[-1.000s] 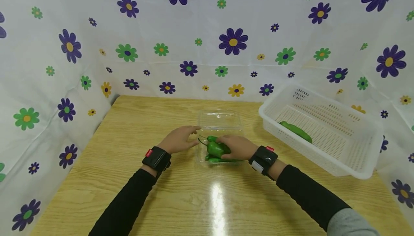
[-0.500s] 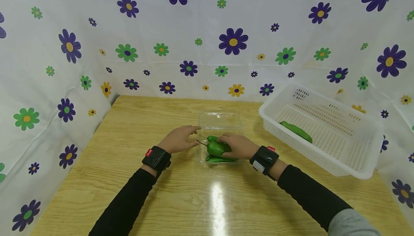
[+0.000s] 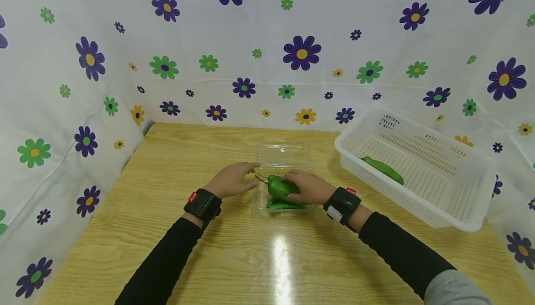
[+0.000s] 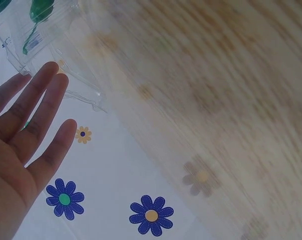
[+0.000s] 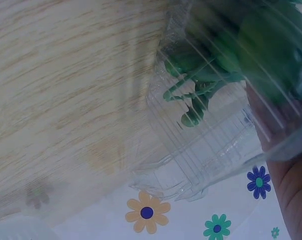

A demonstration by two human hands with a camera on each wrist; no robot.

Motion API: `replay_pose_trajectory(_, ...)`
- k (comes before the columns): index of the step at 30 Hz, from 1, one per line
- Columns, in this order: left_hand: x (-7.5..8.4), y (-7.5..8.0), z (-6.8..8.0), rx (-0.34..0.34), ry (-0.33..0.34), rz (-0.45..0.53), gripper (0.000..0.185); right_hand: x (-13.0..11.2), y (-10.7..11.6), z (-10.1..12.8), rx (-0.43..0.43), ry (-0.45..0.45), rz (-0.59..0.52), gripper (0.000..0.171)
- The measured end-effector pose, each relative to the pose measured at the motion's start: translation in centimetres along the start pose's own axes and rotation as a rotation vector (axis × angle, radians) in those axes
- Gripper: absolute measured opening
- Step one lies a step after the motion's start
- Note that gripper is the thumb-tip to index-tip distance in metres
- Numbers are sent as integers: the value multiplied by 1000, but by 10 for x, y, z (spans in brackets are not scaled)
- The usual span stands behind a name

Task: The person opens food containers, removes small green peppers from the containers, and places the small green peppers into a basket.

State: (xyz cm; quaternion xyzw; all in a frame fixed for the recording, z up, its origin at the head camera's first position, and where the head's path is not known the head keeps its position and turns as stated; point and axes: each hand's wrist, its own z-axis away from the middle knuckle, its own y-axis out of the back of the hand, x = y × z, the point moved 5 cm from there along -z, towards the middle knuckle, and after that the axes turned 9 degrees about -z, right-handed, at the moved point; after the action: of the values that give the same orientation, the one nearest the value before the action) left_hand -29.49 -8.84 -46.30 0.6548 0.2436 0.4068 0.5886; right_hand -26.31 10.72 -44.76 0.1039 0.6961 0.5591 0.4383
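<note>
In the head view my right hand (image 3: 311, 187) grips a plump green pepper (image 3: 277, 187) with a long curved stem that points left. It is over a clear plastic clamshell box (image 3: 258, 198), whose lid (image 3: 284, 155) stands open at the back. Long thin green peppers (image 3: 285, 206) lie in the box below it. My left hand (image 3: 231, 180) is at the box's left side, fingers extended and holding nothing. The left wrist view shows those fingers (image 4: 43, 95) spread beside the clear plastic. In the right wrist view, pepper stems (image 5: 193, 110) show through the box wall.
At the right of the wooden table (image 3: 188, 249) stands a white perforated plastic basket (image 3: 409, 203) with one long green pepper (image 3: 382, 169) in it. A white cloth (image 3: 251, 26) with printed flowers hangs behind and at the sides.
My right hand has shifted the plump pepper slightly towards the back of the box, where it now covers the pepper that showed behind it. The left hand has stayed put.
</note>
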Motion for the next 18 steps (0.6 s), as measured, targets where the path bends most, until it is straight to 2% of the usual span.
replay_pose_trajectory(12,3,3,1,-12,10,13,57,-7,17,0,48,37,-17,45)
replay_pose_trajectory(18,3,3,0,-8,5,2,55,-14,34,2,59,51,-20,46)
